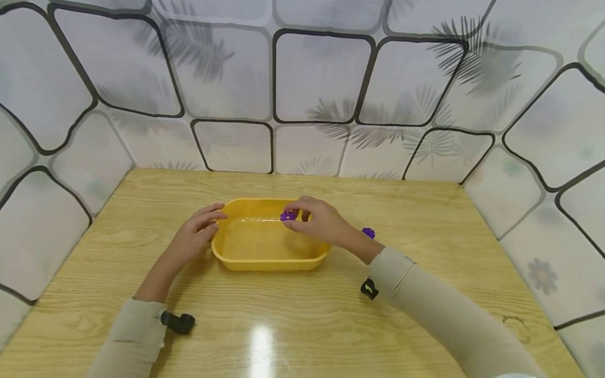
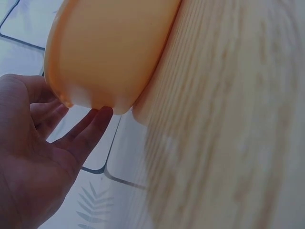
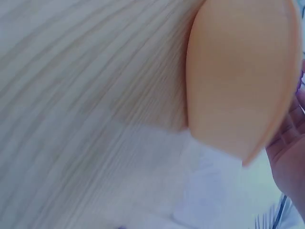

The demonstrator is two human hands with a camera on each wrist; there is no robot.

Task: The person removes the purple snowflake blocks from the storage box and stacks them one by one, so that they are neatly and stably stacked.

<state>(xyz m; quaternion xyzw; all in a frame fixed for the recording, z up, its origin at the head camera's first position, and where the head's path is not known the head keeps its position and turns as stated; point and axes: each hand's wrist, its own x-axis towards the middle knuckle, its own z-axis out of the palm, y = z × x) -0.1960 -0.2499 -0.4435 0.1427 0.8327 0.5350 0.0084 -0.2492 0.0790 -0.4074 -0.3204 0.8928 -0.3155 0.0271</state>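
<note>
A yellow plastic basin (image 1: 265, 265) stands on the table with its long side toward me. My right hand (image 1: 318, 218) reaches over its right side and pinches a purple flower-shaped disc (image 1: 287, 216) between thumb and fingertips, above the basin floor. In the right wrist view the basin's outer wall (image 3: 238, 76) hides part of that hand (image 3: 291, 148). At the basin's left end, my left hand (image 1: 198, 233) has its fingers loosely bent, fingertips (image 2: 106, 112) right at the rim. Another purple flower-shaped disc (image 1: 368, 232) lies on the table, just beyond my right forearm.
The wood-grain table (image 1: 213, 342) runs back to a patterned white wall covering (image 1: 322, 79), which also stands along both sides. Dark wrist cameras sit at the left sleeve (image 1: 178, 323) and the right sleeve (image 1: 369, 289).
</note>
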